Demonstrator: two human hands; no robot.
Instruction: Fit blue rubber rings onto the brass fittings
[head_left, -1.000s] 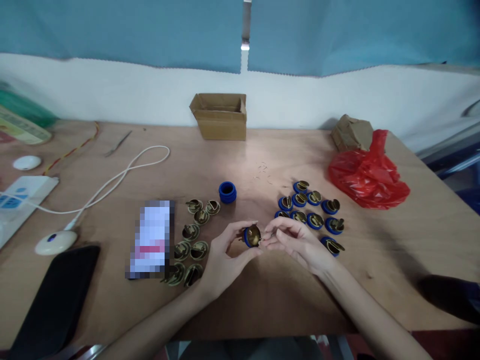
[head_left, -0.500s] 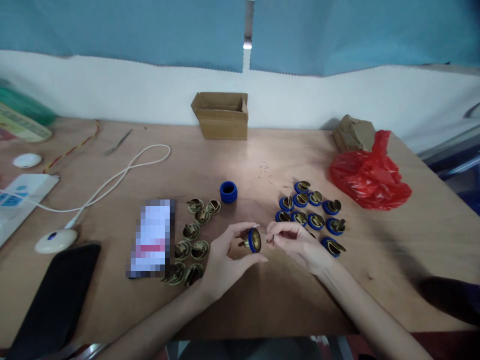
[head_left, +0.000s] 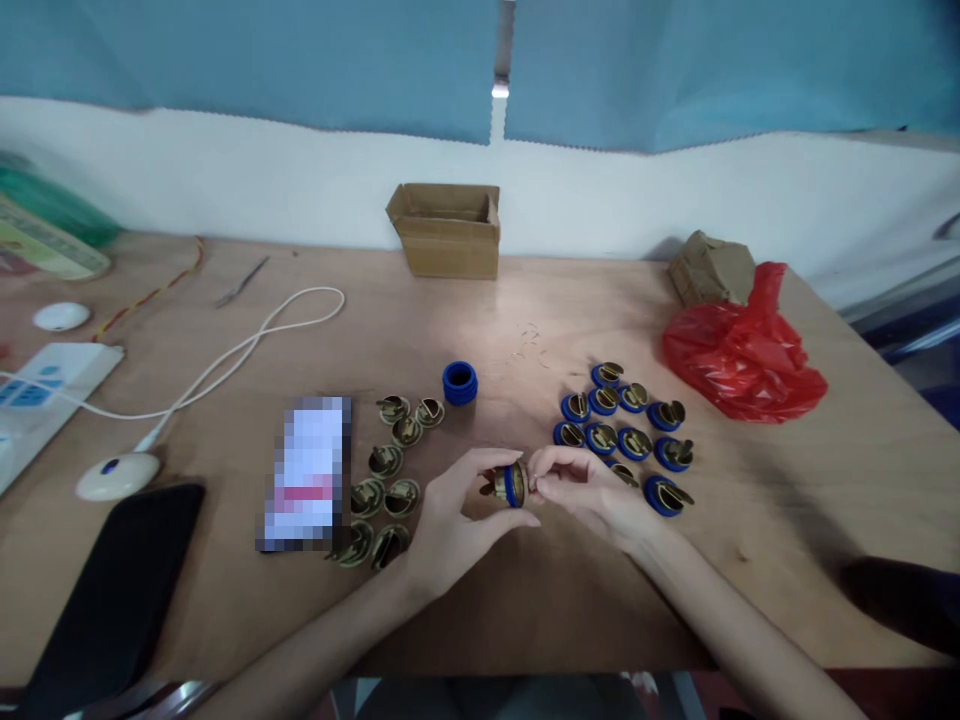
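Observation:
My left hand [head_left: 450,520] pinches a small brass disc fitted with a blue ring [head_left: 513,484] just above the wooden table [head_left: 480,600]. My right hand [head_left: 581,490] is closed, with its fingertips pressed against the right side of the same piece. To the left lie several bare brass discs [head_left: 390,475]. On the right sit several brass discs with blue rings [head_left: 626,430]. A stack of blue rings [head_left: 459,383] stands behind my hands.
A blurred card [head_left: 306,472] and a black phone [head_left: 112,590] lie at the left, with a white cable [head_left: 247,345] and a white mouse-like device [head_left: 116,475]. An open cardboard box [head_left: 446,230] stands at the back; a red plastic bag [head_left: 742,350] and a brown paper package [head_left: 709,265] sit at the right.
The piece in my left hand has been turned, so its blue ring now faces more edge-on. My right fingers have closed in against it.

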